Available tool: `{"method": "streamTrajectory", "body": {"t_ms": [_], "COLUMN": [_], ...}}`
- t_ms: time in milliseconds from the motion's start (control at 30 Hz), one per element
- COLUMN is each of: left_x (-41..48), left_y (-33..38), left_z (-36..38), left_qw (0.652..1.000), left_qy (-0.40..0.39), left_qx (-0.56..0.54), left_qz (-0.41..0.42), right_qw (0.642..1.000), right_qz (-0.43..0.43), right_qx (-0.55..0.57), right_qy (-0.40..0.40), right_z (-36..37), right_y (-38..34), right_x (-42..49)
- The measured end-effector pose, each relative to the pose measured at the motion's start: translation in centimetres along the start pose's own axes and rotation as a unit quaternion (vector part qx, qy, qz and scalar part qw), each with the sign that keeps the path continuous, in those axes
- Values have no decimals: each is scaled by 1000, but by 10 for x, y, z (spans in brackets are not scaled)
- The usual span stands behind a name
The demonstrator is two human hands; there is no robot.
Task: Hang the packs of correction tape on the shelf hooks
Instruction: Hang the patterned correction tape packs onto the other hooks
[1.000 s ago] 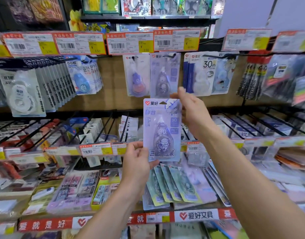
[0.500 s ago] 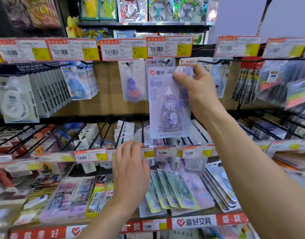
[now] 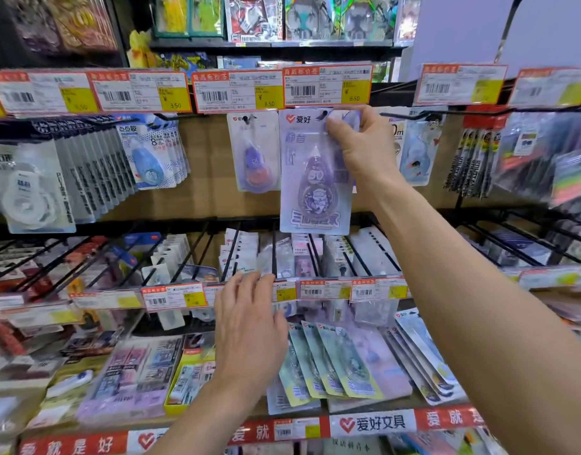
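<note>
Hands are kept apart: the pack of correction tape (image 3: 310, 195) is pinched at its top by the right hand (image 3: 364, 149), with its hole at the hook (image 3: 323, 113). The left hand (image 3: 249, 330) is relaxed and empty, lower down. Next, it seems, the pack must be pushed back along the hook. Since the earlier frame it has been raised.

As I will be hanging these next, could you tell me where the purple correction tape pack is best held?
Pinch the purple pack by the flat card at its top right corner, coming from the right, as the right hand does. The pack is upright, the blister bulges in the middle, and that grip leaves the hang hole clear for the hook.
</note>
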State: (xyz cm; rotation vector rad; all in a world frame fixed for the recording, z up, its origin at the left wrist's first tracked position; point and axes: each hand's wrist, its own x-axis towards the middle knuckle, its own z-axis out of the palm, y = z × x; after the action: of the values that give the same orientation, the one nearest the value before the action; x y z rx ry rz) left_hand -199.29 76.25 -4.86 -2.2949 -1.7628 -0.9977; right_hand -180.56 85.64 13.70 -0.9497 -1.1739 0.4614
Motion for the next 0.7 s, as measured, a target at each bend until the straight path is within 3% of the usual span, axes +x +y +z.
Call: {"method": "streamTrajectory", "body": {"t_ms": [200, 500, 700], "left_x": [-1, -1, -1], "left_y": [1, -1, -1], "left_z": [0, 3, 5], "left_qw": [1000, 1000, 1000], "left_qy": [0, 3, 11], "left_qx": [-2, -2, -2], "left_qz": [-3, -8, -6], "right_qw": [988, 975, 970], "right_qz": [4, 81, 83], "right_qx": [-127, -187, -207], "right_qy": [85, 89, 101], "right_z": [15, 25, 27], "right_y": [13, 32, 36], "right_x": [31, 56, 62]}}
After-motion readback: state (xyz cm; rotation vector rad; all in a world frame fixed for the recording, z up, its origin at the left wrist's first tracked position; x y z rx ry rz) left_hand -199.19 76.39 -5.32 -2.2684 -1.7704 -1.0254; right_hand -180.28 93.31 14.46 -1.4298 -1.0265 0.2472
